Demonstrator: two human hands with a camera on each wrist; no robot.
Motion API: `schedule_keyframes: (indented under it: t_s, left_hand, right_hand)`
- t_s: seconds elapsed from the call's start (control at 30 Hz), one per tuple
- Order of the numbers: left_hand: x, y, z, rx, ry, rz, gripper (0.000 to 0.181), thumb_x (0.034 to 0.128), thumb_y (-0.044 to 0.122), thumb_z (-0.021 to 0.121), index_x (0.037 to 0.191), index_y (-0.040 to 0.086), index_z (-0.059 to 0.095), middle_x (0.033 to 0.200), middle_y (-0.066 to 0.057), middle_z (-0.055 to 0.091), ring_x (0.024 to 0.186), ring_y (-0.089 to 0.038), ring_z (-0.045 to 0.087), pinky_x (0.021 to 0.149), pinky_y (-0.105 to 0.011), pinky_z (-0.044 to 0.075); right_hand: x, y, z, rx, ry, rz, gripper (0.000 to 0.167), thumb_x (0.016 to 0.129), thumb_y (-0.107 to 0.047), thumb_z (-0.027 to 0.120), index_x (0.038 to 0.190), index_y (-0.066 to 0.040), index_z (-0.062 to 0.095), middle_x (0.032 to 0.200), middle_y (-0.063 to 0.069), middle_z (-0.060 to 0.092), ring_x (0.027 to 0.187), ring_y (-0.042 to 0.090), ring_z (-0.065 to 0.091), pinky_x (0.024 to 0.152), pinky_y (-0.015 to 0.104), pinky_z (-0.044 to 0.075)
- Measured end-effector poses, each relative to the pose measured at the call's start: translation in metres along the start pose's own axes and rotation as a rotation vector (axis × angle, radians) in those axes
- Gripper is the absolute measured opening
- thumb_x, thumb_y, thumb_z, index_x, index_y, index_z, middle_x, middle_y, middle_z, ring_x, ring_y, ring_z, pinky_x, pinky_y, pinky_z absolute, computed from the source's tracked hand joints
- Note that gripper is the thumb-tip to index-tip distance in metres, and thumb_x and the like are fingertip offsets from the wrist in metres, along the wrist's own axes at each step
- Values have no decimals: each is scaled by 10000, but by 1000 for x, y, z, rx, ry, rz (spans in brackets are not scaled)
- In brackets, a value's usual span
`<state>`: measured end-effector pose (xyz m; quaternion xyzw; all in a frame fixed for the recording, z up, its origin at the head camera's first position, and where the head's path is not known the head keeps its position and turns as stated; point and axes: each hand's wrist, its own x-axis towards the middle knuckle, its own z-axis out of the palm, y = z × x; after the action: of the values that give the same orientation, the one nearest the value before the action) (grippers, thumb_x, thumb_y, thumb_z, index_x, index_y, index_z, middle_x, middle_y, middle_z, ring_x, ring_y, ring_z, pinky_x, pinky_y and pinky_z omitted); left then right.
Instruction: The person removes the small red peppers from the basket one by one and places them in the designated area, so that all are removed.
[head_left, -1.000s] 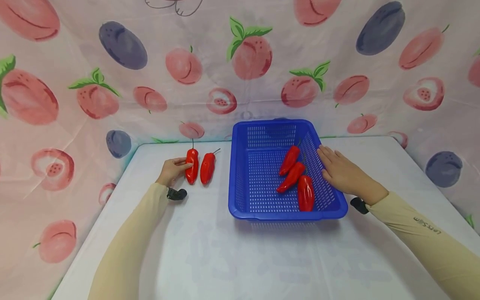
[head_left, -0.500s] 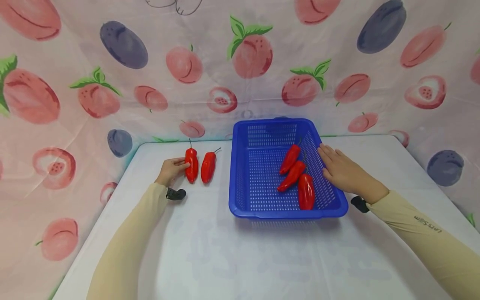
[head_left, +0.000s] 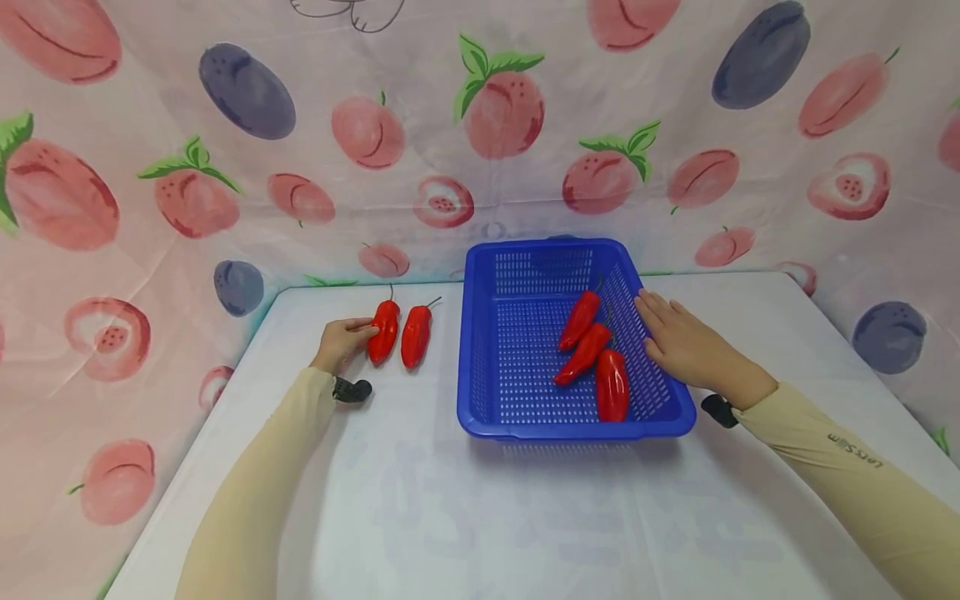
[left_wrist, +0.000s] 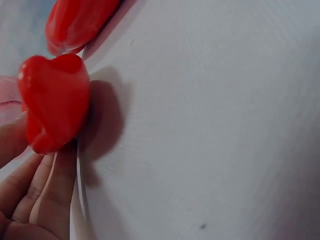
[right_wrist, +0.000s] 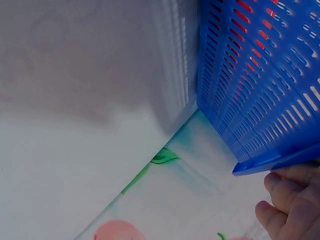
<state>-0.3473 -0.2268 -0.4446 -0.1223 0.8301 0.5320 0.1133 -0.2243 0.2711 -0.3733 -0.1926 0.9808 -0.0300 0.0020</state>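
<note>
My left hand pinches a glossy red pepper between thumb and fingers. In the left wrist view the pepper shows its blunt end, with a shadow beside it on the white surface. A second red pepper lies just to its right. My right hand rests on the right rim of a blue plastic basket, its fingers straight. Inside the basket, toward its right side, lie three more red peppers, the nearest pepper close to the front wall.
The white table meets a fruit-printed cloth backdrop along its back and sides. The basket wall stands upright at the right wrist, with red showing through its slots.
The pepper in my left hand has turned slightly, its stem end now leaning to the right. My right hand and the basket stay as they were.
</note>
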Motion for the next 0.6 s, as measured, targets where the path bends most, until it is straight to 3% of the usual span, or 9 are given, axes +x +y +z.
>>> schedule_keyframes:
  t_s: [0.27,0.6]
  left_hand:
    - [-1,-1,-1,-35,6,-2,499,940,206,574,1389,32,443,1431,-181,442,1283,-299,455,1086,-366,399]
    - [1,-4,-4,-98,-39,-13,506,943,194,568,1403,38,423,1451,-166,422,1298,-277,463,1079,-362,399]
  right_hand:
    - [0,0,0,-2,2,-5,603,950,-167,430,1431,126,213,1512,302,196,1398,455,198,1143,594,168]
    - [0,1,1,2,0,-1,613,945,-169,442,1433,122,212,1512,300,196,1399,455,195,1141,597,167]
